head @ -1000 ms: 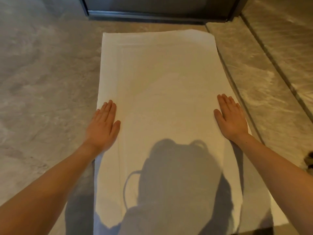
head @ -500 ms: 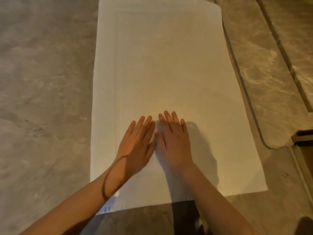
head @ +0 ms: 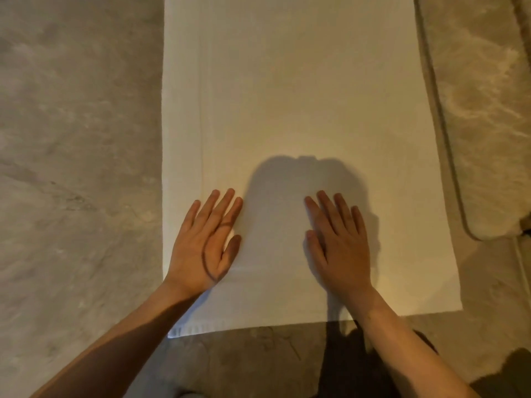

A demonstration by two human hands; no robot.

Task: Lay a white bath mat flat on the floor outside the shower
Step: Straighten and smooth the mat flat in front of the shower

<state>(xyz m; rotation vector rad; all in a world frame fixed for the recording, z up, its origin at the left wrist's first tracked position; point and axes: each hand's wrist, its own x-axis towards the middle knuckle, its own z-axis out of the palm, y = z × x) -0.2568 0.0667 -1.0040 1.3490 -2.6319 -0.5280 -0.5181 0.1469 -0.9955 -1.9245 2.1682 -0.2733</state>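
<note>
Head view: left hand (head: 205, 245) and right hand (head: 340, 245), fingers straight, slightly spread, palms pressing white bath mat (head: 301, 96); rectangular terry cloth, flat at frame centre on grey marble-patterned floor (head: 74, 124).

Left hand (head: 205, 245) and right hand (head: 339, 245), side by side before, now apart on mat (head: 301, 96).

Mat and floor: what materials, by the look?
The mat looks like cotton terry, matte white. The signs are a soft, fine-textured surface, a woven border band along its left side and a ribbed hem at the near edge.

The floor looks like marble or marble-look tile. It is grey-beige with cloudy veining and a slight sheen. The picture cannot settle whether it is stone or ceramic.
</note>
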